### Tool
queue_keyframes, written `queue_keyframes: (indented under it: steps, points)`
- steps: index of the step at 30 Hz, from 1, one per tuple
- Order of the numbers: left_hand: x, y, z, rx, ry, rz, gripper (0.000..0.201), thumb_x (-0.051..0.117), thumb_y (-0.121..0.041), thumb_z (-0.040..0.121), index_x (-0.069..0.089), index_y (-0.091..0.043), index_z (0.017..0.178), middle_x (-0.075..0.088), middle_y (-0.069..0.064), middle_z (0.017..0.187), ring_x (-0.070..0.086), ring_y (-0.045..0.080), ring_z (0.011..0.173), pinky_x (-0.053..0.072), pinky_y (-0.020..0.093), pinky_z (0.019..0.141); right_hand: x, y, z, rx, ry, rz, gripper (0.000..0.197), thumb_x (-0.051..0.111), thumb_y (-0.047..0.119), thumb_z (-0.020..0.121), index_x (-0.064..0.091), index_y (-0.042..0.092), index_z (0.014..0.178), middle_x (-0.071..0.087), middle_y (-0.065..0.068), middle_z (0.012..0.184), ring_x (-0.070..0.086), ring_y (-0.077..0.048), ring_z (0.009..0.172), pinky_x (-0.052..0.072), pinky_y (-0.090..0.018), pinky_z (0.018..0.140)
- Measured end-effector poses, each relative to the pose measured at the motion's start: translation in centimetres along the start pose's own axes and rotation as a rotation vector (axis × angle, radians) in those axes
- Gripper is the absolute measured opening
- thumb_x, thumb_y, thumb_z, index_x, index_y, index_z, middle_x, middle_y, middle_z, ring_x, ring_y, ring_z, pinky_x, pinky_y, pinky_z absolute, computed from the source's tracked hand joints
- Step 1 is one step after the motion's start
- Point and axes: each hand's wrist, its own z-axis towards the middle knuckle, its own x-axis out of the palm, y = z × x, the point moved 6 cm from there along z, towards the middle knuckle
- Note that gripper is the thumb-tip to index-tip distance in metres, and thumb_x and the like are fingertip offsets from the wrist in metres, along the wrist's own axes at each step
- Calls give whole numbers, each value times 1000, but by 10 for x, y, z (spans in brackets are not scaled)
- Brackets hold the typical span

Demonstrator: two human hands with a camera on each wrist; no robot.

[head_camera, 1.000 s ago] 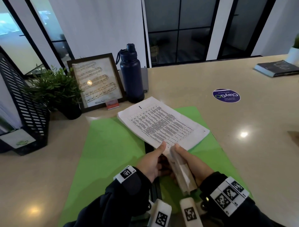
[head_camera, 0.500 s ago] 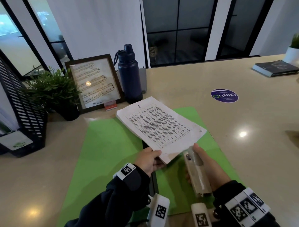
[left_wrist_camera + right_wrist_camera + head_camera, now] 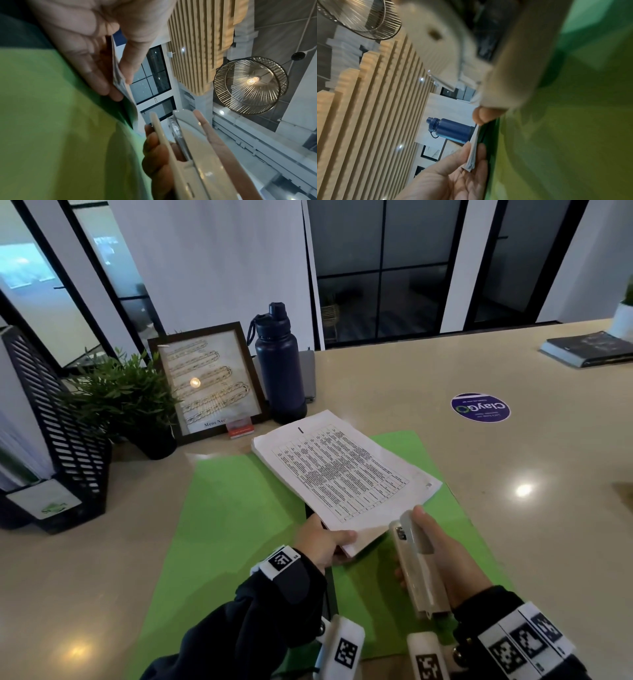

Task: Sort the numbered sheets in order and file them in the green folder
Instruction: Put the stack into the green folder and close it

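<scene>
A stack of printed sheets [image 3: 346,474] hangs tilted over the open green folder [image 3: 226,525], which lies flat on the table. My left hand [image 3: 325,542] pinches the stack's near corner, thumb on top and fingers beneath; the left wrist view shows the same pinch on the paper edge [image 3: 120,79]. My right hand [image 3: 442,556] grips a beige stapler [image 3: 416,563] just right of that corner, clear of the paper. In the right wrist view the stapler [image 3: 501,67] fills the top, with the sheets [image 3: 473,152] below it.
On the beige table at the back left stand a dark blue bottle [image 3: 279,364], a framed picture [image 3: 209,381], a potted plant [image 3: 126,402] and a black file rack [image 3: 51,433]. A round sticker [image 3: 480,407] and a book [image 3: 589,349] lie to the right.
My right hand has drawn the stapler back and to the right, off the stack's near corner. My left hand keeps its pinch on the sheets.
</scene>
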Motion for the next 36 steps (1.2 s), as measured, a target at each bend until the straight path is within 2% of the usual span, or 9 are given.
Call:
queue_keyframes:
  steps: [8,13,16,18,21,24,26,30,36]
  points:
    - [-38,-18,-21,-31,-74,72,40,63,-7,86,45,-1,121,64,14,99,62,21,68,53,28,51,36,30,-1,-157,221,55,68,52,56,67,57,-3,101,62,-16,65,60,-26,50,51,-32,49]
    - [-70,-52,-43,255,-216,361,56,63,-30,86,36,-21,134,47,-2,128,54,15,107,47,38,93,65,42,37,-188,150,204,51,48,46,90,51,2,117,59,-16,84,62,-28,67,55,-36,60]
    - [-52,-50,-47,222,40,357,62,66,-43,76,38,-24,129,55,-5,123,58,10,101,50,26,75,93,40,53,-161,161,216,29,47,37,95,50,14,111,58,-11,89,61,-26,74,53,-36,62]
    - [-37,-44,-46,231,195,368,56,68,-33,75,38,-26,122,60,-4,108,61,7,84,50,20,61,112,37,59,-124,196,227,21,46,28,97,50,15,113,61,-11,94,62,-28,81,53,-40,67]
    - [-46,-46,-41,303,63,372,28,62,-10,85,44,-25,99,58,1,76,56,13,55,49,29,51,133,35,60,-112,304,56,18,47,16,96,52,19,113,60,-10,97,61,-28,84,51,-36,65]
    - [-88,-51,-30,297,-180,403,16,55,-8,87,46,-16,99,49,4,60,45,14,41,45,29,45,132,39,59,-196,322,-308,37,48,13,95,50,17,131,51,-4,132,50,-27,123,44,-38,95]
    - [-131,-60,-24,266,-356,445,24,55,-9,87,47,-8,110,51,8,65,48,18,46,44,25,43,125,42,58,-269,277,-496,51,50,18,95,37,18,144,38,-2,148,35,-19,136,28,-34,111]
    - [-217,-88,-16,160,-676,663,37,59,-17,87,53,-3,121,63,23,105,61,35,94,47,37,79,120,34,55,-324,297,-887,52,50,24,94,35,18,144,33,-2,151,32,-18,138,26,-34,114]
    - [-271,-82,1,-45,-677,771,40,51,-9,92,47,6,129,52,26,129,51,38,119,41,31,82,133,23,50,-395,330,-1326,44,49,30,93,50,4,128,50,-11,133,46,-24,121,34,-32,103]
